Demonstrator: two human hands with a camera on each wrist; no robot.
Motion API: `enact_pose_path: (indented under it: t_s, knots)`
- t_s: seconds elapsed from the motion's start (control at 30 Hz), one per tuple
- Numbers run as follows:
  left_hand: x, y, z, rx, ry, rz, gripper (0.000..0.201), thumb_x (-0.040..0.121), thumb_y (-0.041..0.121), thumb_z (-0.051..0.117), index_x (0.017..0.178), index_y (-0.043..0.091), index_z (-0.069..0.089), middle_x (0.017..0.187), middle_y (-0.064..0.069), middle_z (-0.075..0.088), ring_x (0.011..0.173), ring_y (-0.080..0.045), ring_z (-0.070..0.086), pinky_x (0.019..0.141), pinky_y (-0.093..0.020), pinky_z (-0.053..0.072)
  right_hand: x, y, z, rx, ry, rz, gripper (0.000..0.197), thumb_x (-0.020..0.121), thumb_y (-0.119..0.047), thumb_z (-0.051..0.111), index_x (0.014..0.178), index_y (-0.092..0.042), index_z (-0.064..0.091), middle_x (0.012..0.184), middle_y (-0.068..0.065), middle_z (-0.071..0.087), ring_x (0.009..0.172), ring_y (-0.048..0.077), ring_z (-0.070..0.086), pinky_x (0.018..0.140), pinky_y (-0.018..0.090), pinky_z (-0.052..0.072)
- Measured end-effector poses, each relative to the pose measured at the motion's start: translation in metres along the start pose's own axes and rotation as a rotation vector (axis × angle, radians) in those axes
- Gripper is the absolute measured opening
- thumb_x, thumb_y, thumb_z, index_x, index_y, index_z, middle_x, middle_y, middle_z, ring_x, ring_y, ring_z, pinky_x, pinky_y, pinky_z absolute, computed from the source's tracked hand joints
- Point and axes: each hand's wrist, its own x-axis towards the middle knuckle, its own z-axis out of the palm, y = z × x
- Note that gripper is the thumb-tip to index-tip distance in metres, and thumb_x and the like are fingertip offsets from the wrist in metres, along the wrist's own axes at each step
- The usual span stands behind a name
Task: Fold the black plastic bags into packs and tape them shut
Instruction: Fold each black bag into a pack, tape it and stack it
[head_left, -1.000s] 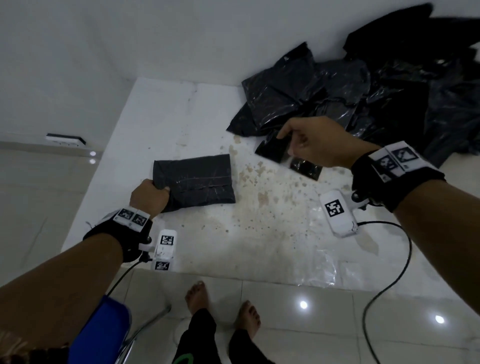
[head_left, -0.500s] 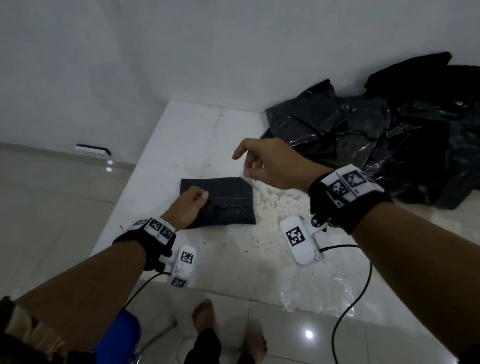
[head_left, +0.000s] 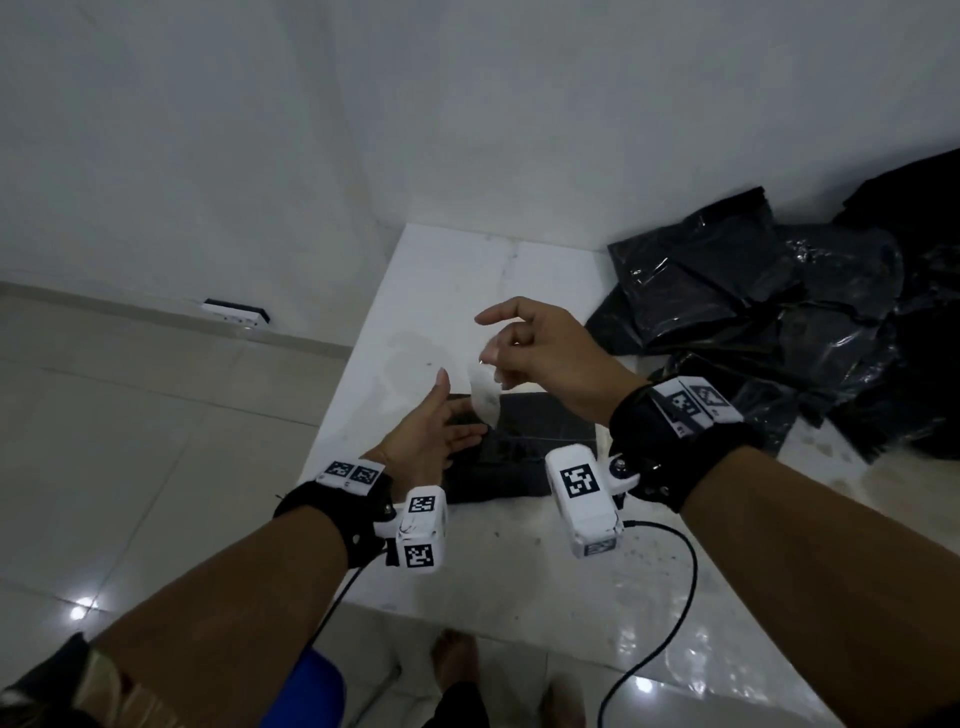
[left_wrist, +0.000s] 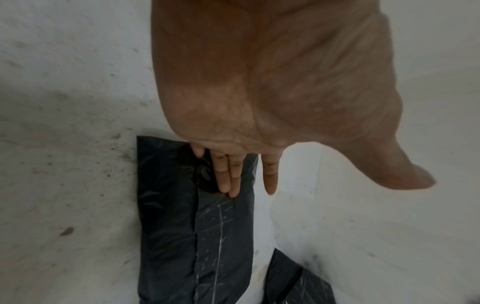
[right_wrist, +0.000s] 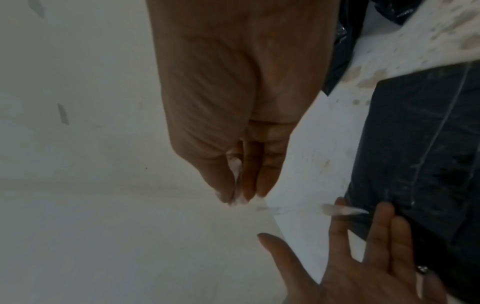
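Two hands work over a folded black pack (head_left: 519, 447) lying flat near the left edge of the white table (head_left: 457, 270). The left hand (head_left: 426, 441) is spread open, fingers (left_wrist: 228, 174) straight and resting on the pack's left end, thumb raised. Above it, the right hand (head_left: 540, 348) pinches a strip of clear tape (head_left: 485, 395) between thumb and fingertips (right_wrist: 246, 185); the strip hangs down toward the pack. A heap of loose black bags (head_left: 779, 332) lies on the far right of the table.

Left hand (head_left: 434, 434) flat, fingers straight; right hand (head_left: 540, 345) raised, fingertips pinched.
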Motion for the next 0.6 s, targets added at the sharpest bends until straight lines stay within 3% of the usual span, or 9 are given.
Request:
enact_pose_path:
  t_s: [0.07,0.17,0.27,0.33,0.4,0.47,0.5,0.6]
  knots:
    - [0.0,0.003,-0.005,-0.01,-0.044,-0.037,0.088,0.078,0.087,0.02,0.123,0.024,0.062,0.129,-0.008,0.061,0.124,-0.022,0.052,0.118,-0.047,0.02,0.005,-0.002,0.006,0.091,-0.012,0.014,0.033,0.088,0.004,0.065,0.119,-0.008,0.06,0.08,0.006,0.067,0.065,0.018,0.063,0.071,0.032,0.055]
    - [0.004,0.005,-0.011,-0.004,-0.081,-0.071,0.083,0.075,0.082,0.028,0.121,0.021,0.062,0.131,-0.006,0.058,0.119,-0.018,0.052,0.109,-0.04,0.029,0.009,-0.004,0.012,0.206,-0.003,0.033,0.032,0.089,0.005,0.063,0.118,-0.008,0.06,0.079,0.008,0.065,0.065,0.019,0.06,0.069,0.031,0.053]
    - [-0.001,0.005,-0.009,0.011,-0.099,-0.068,0.06,0.075,0.063,0.045,0.111,0.019,0.063,0.119,0.0,0.062,0.106,-0.011,0.058,0.083,-0.026,0.042,0.011,0.001,0.012,0.228,0.022,0.051,0.031,0.089,0.008,0.062,0.116,-0.008,0.06,0.076,0.008,0.065,0.064,0.019,0.058,0.069,0.03,0.053]
    - [-0.002,-0.002,-0.006,-0.028,-0.068,-0.058,0.04,0.084,0.048,0.053,0.107,0.017,0.064,0.107,0.004,0.068,0.092,-0.006,0.066,0.065,-0.022,0.051,0.01,0.007,0.01,0.215,0.05,0.07,0.03,0.089,0.009,0.062,0.114,-0.008,0.061,0.075,0.007,0.066,0.062,0.019,0.059,0.067,0.03,0.053]
    - [-0.003,-0.007,-0.003,-0.072,-0.027,-0.016,0.029,0.091,0.032,0.057,0.107,0.009,0.065,0.098,0.003,0.073,0.079,-0.004,0.071,0.052,-0.016,0.052,0.007,0.015,0.006,0.199,0.099,0.088,0.029,0.088,0.009,0.063,0.11,-0.009,0.062,0.075,0.007,0.067,0.06,0.017,0.06,0.063,0.028,0.053]
    - [-0.002,-0.008,-0.002,-0.059,0.014,0.014,0.028,0.092,0.024,0.06,0.114,0.008,0.063,0.105,-0.001,0.073,0.082,-0.005,0.07,0.058,-0.019,0.051,0.002,0.025,0.0,0.155,0.169,0.107,0.026,0.087,0.008,0.065,0.106,-0.01,0.063,0.072,0.005,0.068,0.059,0.014,0.061,0.061,0.025,0.052]
    - [0.0,-0.009,-0.002,-0.031,0.045,0.041,0.021,0.093,0.021,0.061,0.109,0.008,0.065,0.103,-0.002,0.073,0.083,-0.008,0.07,0.063,-0.021,0.05,0.0,0.031,-0.003,0.129,0.21,0.118,0.024,0.087,0.006,0.066,0.104,-0.009,0.063,0.071,0.005,0.067,0.058,0.013,0.061,0.06,0.024,0.052]
    - [0.005,-0.013,-0.001,0.128,0.172,0.14,0.011,0.09,0.015,0.068,0.089,0.004,0.067,0.077,0.0,0.071,0.075,-0.011,0.065,0.066,-0.018,0.049,-0.009,0.05,-0.014,0.029,0.332,0.16,0.023,0.085,0.002,0.071,0.103,-0.007,0.061,0.075,0.009,0.065,0.062,0.013,0.063,0.06,0.023,0.053]
